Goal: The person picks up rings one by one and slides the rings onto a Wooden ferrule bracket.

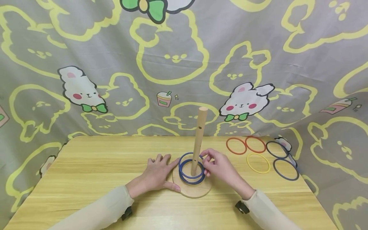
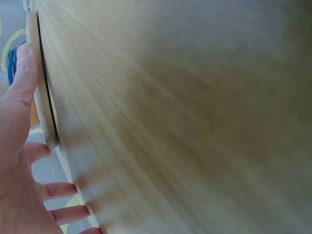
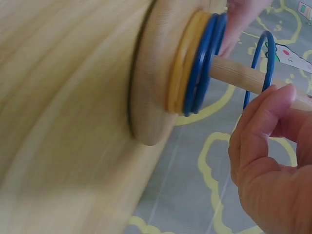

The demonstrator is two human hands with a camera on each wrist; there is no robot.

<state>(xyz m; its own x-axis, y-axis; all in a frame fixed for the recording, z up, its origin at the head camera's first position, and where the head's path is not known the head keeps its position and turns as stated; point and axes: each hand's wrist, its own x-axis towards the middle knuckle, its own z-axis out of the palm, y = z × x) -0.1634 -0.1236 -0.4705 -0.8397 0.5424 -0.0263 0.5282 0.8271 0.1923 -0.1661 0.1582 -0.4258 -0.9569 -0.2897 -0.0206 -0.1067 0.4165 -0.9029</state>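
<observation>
A wooden peg [image 1: 200,134] stands upright on a round wooden base [image 1: 195,193]. My right hand [image 1: 218,166] pinches a blue ring [image 3: 271,56] between thumb and fingers. That ring encircles the peg, above and apart from the rings stacked on the base. In the right wrist view the stack shows yellow rings [image 3: 179,80] at the bottom and blue rings [image 3: 201,73] over them. My left hand [image 1: 156,173] lies spread on the table at the base's left, its thumb and index finger at the base's edge.
Right of the peg, on the wooden table [image 1: 95,166], lie two red rings [image 1: 226,145], a yellow ring [image 1: 248,159] and two dark blue rings [image 1: 274,165]. One blue ring sits by the table's right edge. Behind the table hangs a grey patterned curtain [image 1: 178,41].
</observation>
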